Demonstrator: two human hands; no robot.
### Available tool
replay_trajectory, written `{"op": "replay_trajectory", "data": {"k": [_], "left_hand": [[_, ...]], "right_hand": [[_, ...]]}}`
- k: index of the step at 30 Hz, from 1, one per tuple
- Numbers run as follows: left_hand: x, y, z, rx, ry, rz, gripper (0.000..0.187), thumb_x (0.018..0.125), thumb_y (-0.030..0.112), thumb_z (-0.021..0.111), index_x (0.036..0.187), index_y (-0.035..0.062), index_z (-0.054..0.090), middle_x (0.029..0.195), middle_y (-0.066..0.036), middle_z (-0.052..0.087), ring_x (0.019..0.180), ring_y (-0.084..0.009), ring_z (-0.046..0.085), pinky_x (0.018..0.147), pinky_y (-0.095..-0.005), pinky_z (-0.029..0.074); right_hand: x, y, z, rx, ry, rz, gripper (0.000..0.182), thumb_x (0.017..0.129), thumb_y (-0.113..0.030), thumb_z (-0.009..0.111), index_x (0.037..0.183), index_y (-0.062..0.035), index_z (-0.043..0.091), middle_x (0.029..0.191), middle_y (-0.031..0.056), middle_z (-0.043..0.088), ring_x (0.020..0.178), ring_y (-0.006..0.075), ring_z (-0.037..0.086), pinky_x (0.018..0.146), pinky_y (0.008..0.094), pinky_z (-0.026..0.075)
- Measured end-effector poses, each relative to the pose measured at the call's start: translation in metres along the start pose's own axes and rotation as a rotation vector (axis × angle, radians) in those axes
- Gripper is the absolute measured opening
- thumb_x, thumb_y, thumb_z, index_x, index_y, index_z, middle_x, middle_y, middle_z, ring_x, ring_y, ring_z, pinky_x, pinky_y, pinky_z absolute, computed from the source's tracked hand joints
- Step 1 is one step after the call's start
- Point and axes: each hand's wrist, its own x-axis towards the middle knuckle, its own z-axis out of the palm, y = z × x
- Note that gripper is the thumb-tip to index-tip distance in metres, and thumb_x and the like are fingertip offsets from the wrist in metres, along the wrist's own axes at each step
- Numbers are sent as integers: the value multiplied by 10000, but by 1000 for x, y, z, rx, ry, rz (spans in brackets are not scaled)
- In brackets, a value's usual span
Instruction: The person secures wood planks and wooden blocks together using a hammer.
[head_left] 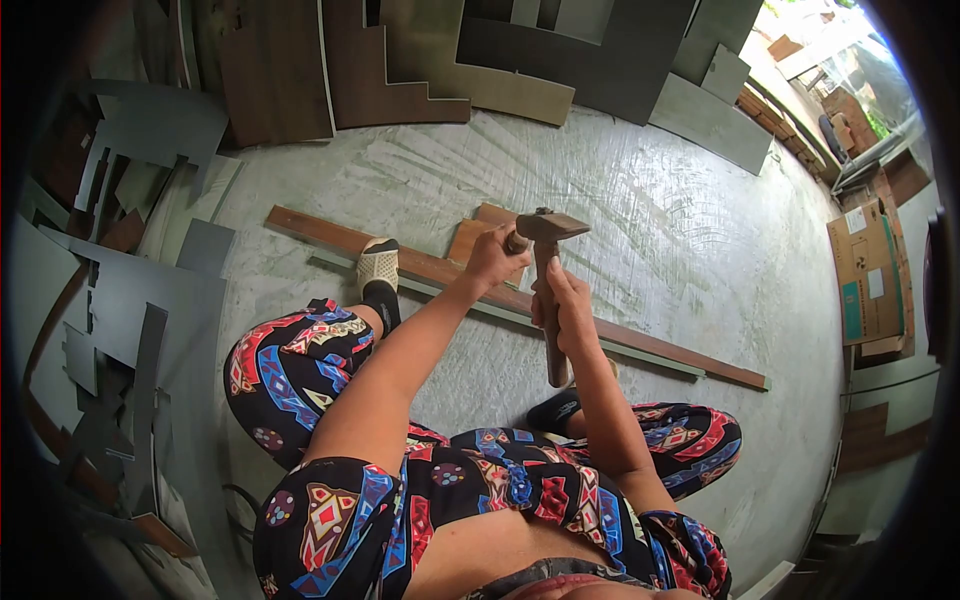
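Note:
My right hand (pixel 568 308) is wrapped round the wooden handle of a hammer (pixel 553 228), whose metal head is raised above the floor. Close beside that head, my left hand (pixel 494 258) grips a tool with a round handle (pixel 515 243); its lower end is hidden, so its kind does not show. Under my left hand is a short brown board piece (pixel 466 240). A long narrow brown board strip (pixel 640 340) runs slantwise across the floor below both hands, with a pale strip (pixel 650 364) along its near side.
My shoe (pixel 378 263) rests on the long strip at left. Cut panels (pixel 275 80) lean along the far side, and grey offcuts (pixel 100 300) are heaped at left. A cardboard box (pixel 866 275) stands at right on the concrete floor (pixel 690 220).

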Motion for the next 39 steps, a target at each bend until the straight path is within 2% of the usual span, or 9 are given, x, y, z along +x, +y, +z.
{"op": "replay_trajectory", "data": {"k": [2,11,14,17,20,22,26,32,39], "left_hand": [[1,2,1,-42,31,106,305,645,169,687,904,45,583,811,-143,611,745,-311,608,668,-371,476],[-2,1,2,86,14,-31,257,641,170,676,842,60,562,781,-143,601,761,-333,599,668,-391,471],[1,4,3,18,68,119,275,631,184,689,845,69,558,788,-140,602,769,-337,595,672,-394,471],[-1,1,-2,89,-5,-21,281,636,189,692,856,73,562,791,-138,604,778,-337,595,679,-398,471],[-3,-1,0,115,-1,-31,297,644,155,712,840,18,534,770,-118,582,708,-252,573,669,-344,461],[-3,-3,4,142,18,-16,293,645,177,695,874,52,561,789,-136,600,763,-313,588,673,-382,467],[0,1,2,72,-1,80,322,646,187,690,919,58,581,812,-150,616,792,-347,598,676,-399,471],[-4,7,-4,52,2,128,323,638,164,685,924,57,581,794,-146,618,788,-328,608,678,-394,472],[-3,-3,-2,40,-97,7,277,623,155,677,851,41,570,770,-127,612,760,-301,608,673,-374,472]], "right_hand": [[1,4,-2,-25,37,46,472,884,-481,518,749,-29,530,533,56,504,402,128,476,373,248,365],[-2,-9,-3,-30,27,-29,507,888,-502,487,786,-7,526,536,68,507,398,144,475,374,257,358],[5,6,-5,-60,41,58,511,874,-512,505,786,-10,528,532,74,507,397,147,476,371,263,355],[2,-3,-2,28,50,47,512,874,-515,505,770,-14,528,530,74,503,398,148,472,374,261,354],[-2,-13,-3,-23,57,-39,514,879,-517,495,745,-21,527,534,70,505,399,145,465,381,258,356],[-6,-21,-1,-16,35,-87,507,882,-514,491,751,-26,527,535,69,506,401,143,464,382,258,356],[4,4,-5,-86,-2,67,483,885,-494,499,766,-26,523,540,67,504,407,139,467,381,257,355],[7,10,-6,-54,-2,53,514,869,-528,500,754,-27,519,539,70,496,406,155,470,386,272,373],[6,14,-9,46,23,122,527,873,-537,484,761,-23,518,530,74,498,406,163,474,389,278,381]]}}
